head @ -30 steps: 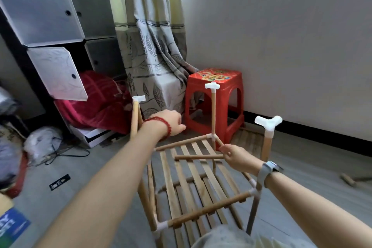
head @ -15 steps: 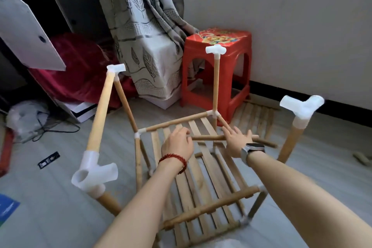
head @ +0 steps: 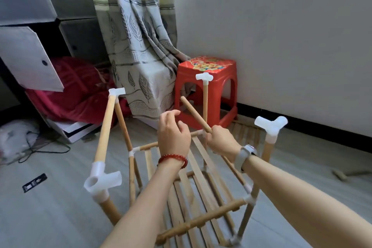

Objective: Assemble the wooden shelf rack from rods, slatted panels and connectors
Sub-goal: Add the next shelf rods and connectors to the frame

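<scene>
Over the half-built rack (head: 193, 197) on the floor, I have both hands raised. At about 1 o'clock from my view's centre, my right hand (head: 220, 142) grips the lower end of a loose wooden rod (head: 194, 113), fingers curled round it; the rod slants up toward 11 o'clock, its free end in front of the red stool (head: 205, 88). My left hand (head: 173, 135) sits just beside it at 12 o'clock, fingers loosely spread and bent, holding nothing and clear of the rod. Below my wrists a slatted panel (head: 193, 179) lies inside the frame. White connectors cap the uprights: one at 8 o'clock (head: 102, 182), one at 10 o'clock (head: 116, 92), one at 12 o'clock (head: 203, 77) and one at 2 o'clock (head: 270, 126). A curtain (head: 138, 46) hangs behind, left of the stool.
</scene>
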### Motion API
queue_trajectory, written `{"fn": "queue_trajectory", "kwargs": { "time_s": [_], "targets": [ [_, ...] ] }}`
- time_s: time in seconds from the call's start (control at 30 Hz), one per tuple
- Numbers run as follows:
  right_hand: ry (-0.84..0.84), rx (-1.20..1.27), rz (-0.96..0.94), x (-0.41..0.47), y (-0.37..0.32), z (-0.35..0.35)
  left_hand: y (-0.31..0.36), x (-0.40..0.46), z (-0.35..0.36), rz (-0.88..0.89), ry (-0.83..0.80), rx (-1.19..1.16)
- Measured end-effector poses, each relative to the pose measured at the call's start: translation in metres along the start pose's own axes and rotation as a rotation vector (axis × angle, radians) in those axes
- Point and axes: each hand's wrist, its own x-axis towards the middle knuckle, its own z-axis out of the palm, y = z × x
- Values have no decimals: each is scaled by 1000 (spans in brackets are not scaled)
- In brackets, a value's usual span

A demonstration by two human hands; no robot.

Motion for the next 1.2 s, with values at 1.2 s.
{"fn": "queue_trajectory", "kwargs": {
  "time_s": [1.2],
  "targets": [
    [476,878,97,-101,109,-171,132,-58,39,576,-1158,-57]
  ]
}}
